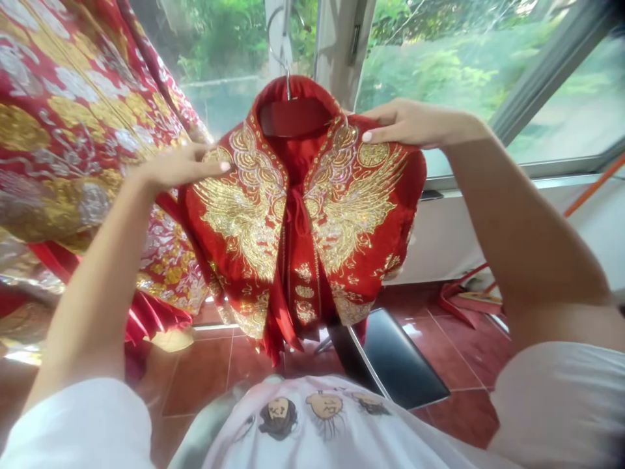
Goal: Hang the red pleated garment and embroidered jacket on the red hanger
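Observation:
A red jacket (351, 228) with gold and silver embroidery hangs in front of me on a hanger (295, 117) with a metal hook. Its front is parted in the middle, and a red tie dangles at the chest. My left hand (183, 166) grips the shoulder at the picture's left, thumb on the front, other fingers mostly hidden behind. At the opposite shoulder, my right hand (400, 124) pinches the cloth the same way, with its thumb over the embroidery.
More red garments with gold and silver patterns (88, 117) hang at the left, close to my left arm. Behind the jacket are window frames (336, 58). A dark flat panel (400, 358) lies low over the red tiled floor (205, 371). A red object (463, 303) lies by the wall.

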A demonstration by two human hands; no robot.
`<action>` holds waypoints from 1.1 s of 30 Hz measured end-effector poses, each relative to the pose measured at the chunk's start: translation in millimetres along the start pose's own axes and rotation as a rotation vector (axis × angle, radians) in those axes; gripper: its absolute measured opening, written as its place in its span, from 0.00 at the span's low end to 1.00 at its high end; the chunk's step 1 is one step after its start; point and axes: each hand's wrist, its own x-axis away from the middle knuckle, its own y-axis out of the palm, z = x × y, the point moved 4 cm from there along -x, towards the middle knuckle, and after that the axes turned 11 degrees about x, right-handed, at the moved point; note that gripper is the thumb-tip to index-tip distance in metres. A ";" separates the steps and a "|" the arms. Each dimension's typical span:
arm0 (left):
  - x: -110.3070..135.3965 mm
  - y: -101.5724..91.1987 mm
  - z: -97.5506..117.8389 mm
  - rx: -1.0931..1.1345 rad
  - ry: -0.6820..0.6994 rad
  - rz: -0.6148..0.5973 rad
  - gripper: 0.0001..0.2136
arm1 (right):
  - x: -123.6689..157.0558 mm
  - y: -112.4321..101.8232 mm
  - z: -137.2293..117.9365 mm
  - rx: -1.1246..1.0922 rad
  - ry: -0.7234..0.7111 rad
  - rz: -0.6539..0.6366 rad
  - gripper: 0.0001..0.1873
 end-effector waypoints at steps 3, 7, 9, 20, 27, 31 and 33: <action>3.0 13.4 7.5 0.018 -0.136 0.177 0.28 | 1.5 3.2 -13.1 0.205 -0.066 0.136 0.29; 12.6 36.5 41.0 -0.140 -0.203 0.695 0.25 | 7.8 20.6 -34.1 0.383 0.107 0.407 0.28; 26.9 68.9 55.2 -0.132 -0.172 0.829 0.27 | 29.6 48.9 -49.7 0.378 0.220 0.691 0.22; 143.9 268.1 13.1 -0.087 -0.270 0.867 0.20 | 116.6 288.6 -13.6 0.440 0.429 1.023 0.34; 150.5 267.8 10.4 -0.066 -0.306 0.600 0.03 | 129.0 290.3 8.2 0.259 0.410 0.987 0.24; 156.0 279.6 9.3 -0.017 -0.371 0.646 0.02 | 120.1 303.9 -9.7 0.326 0.421 0.934 0.29; 158.6 281.1 3.9 -0.011 -0.403 0.694 0.06 | 113.5 298.5 -2.0 0.300 0.511 0.906 0.30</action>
